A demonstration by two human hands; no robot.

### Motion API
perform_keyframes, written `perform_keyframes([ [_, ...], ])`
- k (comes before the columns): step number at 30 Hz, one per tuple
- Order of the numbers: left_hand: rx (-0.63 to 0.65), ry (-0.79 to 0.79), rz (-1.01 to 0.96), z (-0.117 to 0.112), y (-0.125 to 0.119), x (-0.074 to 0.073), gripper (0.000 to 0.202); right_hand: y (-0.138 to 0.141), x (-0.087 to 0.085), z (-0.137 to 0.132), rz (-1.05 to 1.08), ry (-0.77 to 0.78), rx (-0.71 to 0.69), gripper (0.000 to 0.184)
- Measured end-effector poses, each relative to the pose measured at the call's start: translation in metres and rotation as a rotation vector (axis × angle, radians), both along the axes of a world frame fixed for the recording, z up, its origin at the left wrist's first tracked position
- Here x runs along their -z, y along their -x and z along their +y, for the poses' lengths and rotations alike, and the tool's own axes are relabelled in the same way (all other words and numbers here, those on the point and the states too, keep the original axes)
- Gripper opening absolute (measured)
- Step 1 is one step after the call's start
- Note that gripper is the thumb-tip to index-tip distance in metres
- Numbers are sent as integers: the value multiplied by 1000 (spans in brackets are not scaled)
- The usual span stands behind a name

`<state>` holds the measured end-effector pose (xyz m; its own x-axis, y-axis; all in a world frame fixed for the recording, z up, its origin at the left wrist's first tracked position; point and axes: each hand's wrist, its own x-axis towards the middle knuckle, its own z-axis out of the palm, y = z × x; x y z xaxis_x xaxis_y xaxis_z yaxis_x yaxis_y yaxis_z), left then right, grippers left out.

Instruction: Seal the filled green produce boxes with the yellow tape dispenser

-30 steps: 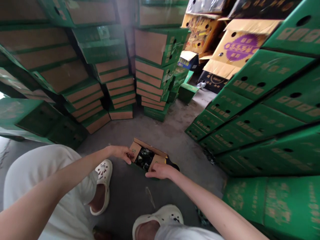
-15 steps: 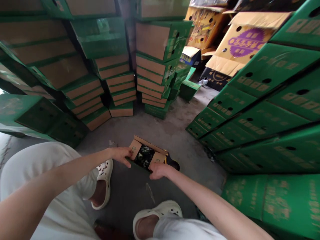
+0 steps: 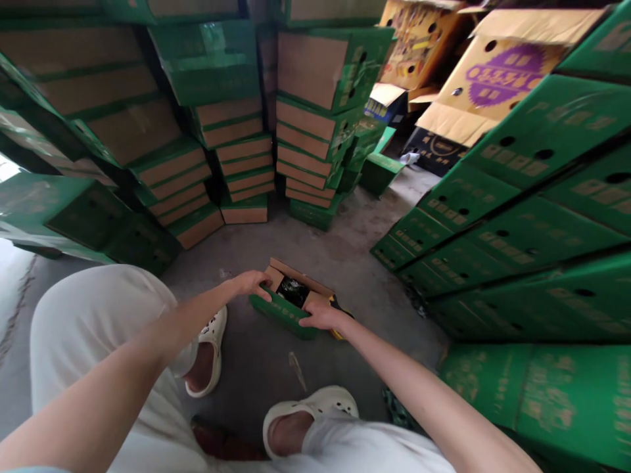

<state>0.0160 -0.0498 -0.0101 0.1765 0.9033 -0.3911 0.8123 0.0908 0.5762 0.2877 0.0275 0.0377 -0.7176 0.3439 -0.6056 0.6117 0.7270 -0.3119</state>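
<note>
A small green cardboard box [image 3: 283, 315] sits on the concrete floor in front of my feet, its brown flaps partly folded in over dark shiny contents [image 3: 294, 290]. My left hand [image 3: 252, 284] presses on the left flap at the box's near left corner, fingers curled down on it. My right hand [image 3: 320, 316] lies on the right flap at the near right corner, fingers bent over the flap's edge. A dark object with a yellow edge [image 3: 339, 318] pokes out from behind my right hand.
Stacks of green and brown cartons [image 3: 305, 125] wall in the far side and left. Leaning green cartons with holes [image 3: 513, 210] fill the right. Yellow and purple printed boxes [image 3: 493, 79] stand at the back right. My white clogs [image 3: 210, 351] rest on the floor.
Both hands have pushed the two side flaps inward, so less of the dark contents shows. The box's green front side has come into view as the head tilted.
</note>
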Motion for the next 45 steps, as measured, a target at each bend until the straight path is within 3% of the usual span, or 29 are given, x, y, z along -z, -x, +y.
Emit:
perform_keyframes([
  [4,-228,-183,-13,-7,1,24,108,-11,-6,-2,166,-249,20,44],
  [6,-309,-168,-57,-13,0,39,116,-9,-10,-2,378,-424,-8,44],
  [8,-374,-150,-132,-18,-3,53,113,-2,-12,1,500,-499,-11,52],
  [13,-419,-152,-399,-27,-12,76,104,13,-10,13,336,-262,89,56],
  [21,-405,-94,-472,-31,-12,73,110,11,-24,6,307,-163,56,53],
  [25,-391,-104,-511,-27,-11,76,109,8,-1,-17,248,-162,-47,56],
  [30,-440,-132,-536,-26,-12,82,106,1,34,-37,219,-272,-96,61],
  [33,-470,-154,-500,-29,-16,80,103,-2,36,-38,212,-314,-109,64],
  [38,-624,-175,-464,-31,-25,75,72,-4,36,-31,220,-303,-132,69],
  [45,-656,-102,-571,-26,-25,74,63,-9,52,-26,240,-272,-115,68],
])
